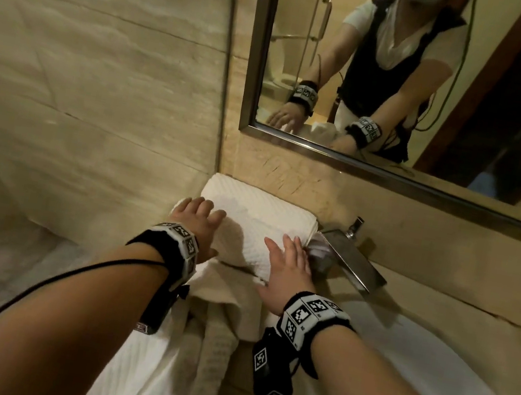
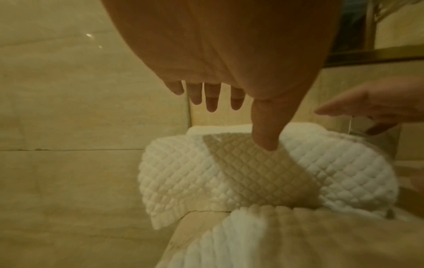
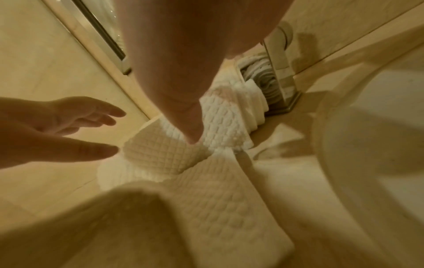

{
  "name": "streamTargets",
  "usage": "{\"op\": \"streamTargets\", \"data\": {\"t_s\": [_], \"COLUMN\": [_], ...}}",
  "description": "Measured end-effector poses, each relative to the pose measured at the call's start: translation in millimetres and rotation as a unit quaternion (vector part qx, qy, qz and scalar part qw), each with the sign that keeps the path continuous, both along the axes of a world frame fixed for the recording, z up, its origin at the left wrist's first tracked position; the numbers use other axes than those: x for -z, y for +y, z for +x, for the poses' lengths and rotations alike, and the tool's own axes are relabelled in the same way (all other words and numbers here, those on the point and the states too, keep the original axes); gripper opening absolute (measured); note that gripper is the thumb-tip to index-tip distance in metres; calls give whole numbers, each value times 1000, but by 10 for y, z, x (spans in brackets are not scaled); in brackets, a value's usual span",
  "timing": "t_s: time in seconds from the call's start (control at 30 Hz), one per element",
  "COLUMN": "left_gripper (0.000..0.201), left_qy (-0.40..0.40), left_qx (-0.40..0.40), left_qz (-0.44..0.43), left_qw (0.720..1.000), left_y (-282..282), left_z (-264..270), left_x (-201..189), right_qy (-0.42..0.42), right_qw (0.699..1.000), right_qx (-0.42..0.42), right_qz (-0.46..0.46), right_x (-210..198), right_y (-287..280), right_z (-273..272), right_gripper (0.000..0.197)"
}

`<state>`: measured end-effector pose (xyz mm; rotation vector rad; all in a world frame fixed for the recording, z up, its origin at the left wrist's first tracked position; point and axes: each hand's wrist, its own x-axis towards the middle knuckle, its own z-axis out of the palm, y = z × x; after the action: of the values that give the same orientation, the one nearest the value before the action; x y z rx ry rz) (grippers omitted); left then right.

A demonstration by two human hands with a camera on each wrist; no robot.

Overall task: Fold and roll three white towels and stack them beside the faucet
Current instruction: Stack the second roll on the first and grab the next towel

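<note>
Two rolled white waffle towels lie against the wall left of the faucet [image 1: 354,261]: a back roll [image 1: 258,202] and a front roll [image 1: 243,246]. My left hand [image 1: 199,219] is over the front roll's left end, fingers [image 2: 211,98] straight and spread, thumb down at the roll [image 2: 183,172]. My right hand [image 1: 287,263] lies flat on its right part, the thumb [image 3: 192,130] on the cloth. The spiral end of a roll [image 3: 257,101] sits next to the faucet base [image 3: 282,72]. A third, loose white towel [image 1: 215,325] lies in front and hangs over the counter edge.
The white sink basin [image 1: 428,383] lies to the right, under the faucet spout. A framed mirror [image 1: 259,58] hangs above the counter and reflects the person. Beige marble wall [image 1: 101,65] closes off the left side, close to the rolls.
</note>
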<state>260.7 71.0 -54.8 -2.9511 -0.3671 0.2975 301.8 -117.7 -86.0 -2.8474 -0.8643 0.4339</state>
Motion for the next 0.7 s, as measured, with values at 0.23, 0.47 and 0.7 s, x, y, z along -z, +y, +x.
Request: {"op": "streamTargets", "data": {"t_s": [0.23, 0.47, 0.7], "left_gripper": [80, 89, 75], "left_qy": [42, 118, 113], "left_qx": [-125, -215, -191], "left_qz": [-82, -143, -147], "left_qw": [988, 959, 964], "left_y": [-285, -404, -390], "left_z": [-956, -1460, -1437], "left_x": [-94, 250, 267], "right_qy": [139, 199, 221], "right_qw": [989, 980, 975], "right_qx": [-37, -8, -5], "right_qz": [38, 25, 19], "right_x": [-48, 184, 139], "right_y": [-157, -66, 243], "right_z": [-738, -1221, -1242], "right_gripper": [67, 112, 91]}}
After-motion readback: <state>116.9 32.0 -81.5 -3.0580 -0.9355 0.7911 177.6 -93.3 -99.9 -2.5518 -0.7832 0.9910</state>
